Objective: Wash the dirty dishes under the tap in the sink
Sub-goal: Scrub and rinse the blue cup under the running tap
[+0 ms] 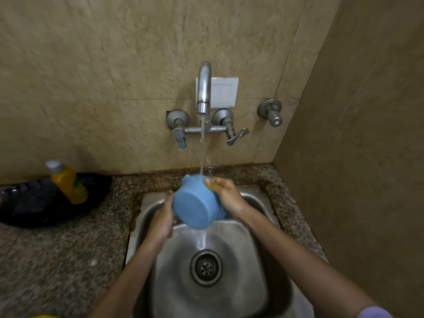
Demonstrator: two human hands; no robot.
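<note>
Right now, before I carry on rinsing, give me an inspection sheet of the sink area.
Surface: steel sink, wet, drain uncovered; speckled counter around it.
Job's things: blue cup tilted under the running tap, base toward the camera; no other dishes seen.
Clutter: yellow bottle on a black tray, left of the sink.
Hands: right hand grips the cup's rim; left hand against its left side, grip unclear.
Cables: nothing seen.
Surroundings: tiled wall, switch plate behind the tap, separate valve to the right.
</note>
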